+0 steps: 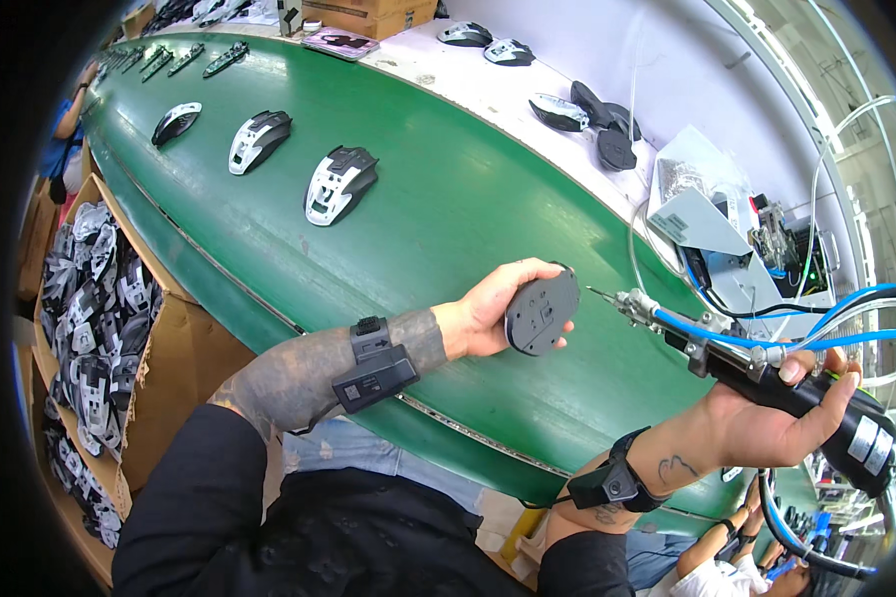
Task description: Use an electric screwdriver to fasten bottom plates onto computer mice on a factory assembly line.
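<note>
A computer mouse (pixel 540 316) lies in my left hand (pixel 486 310), its flat dark underside turned up and my fingers wrapped round its edge. To its right, my right hand (pixel 772 423) grips a black electric screwdriver (pixel 752 383) with blue and clear air hoses. The screwdriver's thin tip points left toward the mouse, a short gap away from it. Below both hands runs a green conveyor belt (pixel 438 219). Three white-and-black mouse shells sit on it at the upper left, the nearest mouse shell (pixel 340 186) closest to my left hand.
A screw feeder (pixel 702 214) with a tray of screws stands at the right. More mouse parts (pixel 577 107) lie on the white ledge behind the belt. A cardboard box (pixel 184 348) full of shells is at the left. Other people (pixel 722 567) work along the belt.
</note>
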### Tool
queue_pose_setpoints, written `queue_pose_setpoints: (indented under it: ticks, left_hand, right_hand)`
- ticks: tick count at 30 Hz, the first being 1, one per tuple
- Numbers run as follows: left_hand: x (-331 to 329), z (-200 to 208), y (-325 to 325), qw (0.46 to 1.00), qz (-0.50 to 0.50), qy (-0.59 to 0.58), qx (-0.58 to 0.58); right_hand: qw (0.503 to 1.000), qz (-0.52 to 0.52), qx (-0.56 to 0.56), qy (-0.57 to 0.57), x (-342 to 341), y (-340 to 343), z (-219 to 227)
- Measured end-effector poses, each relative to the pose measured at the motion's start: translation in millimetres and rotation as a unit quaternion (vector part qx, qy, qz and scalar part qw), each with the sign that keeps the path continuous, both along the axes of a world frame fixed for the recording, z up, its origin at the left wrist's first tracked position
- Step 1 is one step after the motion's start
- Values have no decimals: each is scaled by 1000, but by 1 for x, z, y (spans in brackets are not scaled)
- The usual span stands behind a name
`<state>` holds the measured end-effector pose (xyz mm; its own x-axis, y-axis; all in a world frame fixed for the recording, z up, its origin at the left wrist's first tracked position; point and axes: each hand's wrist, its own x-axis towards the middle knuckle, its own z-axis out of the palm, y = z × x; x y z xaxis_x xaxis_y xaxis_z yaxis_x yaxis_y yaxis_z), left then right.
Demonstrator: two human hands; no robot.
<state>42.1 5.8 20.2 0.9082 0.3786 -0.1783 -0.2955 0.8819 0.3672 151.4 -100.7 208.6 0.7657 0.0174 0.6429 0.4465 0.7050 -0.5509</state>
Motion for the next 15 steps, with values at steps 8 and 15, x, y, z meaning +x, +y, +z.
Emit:
queue_pose_setpoints:
  ticks: [8, 15]
  left_hand:
    - [-3, 7, -4, 997, -49, -52, 2]
    - [-12, 15, -8, 997, -47, -46, 32]
  right_hand:
    - [999, 36, -11, -4, -4, 7, -3]
    - [999, 45, -10, 5, 5, 2, -6]
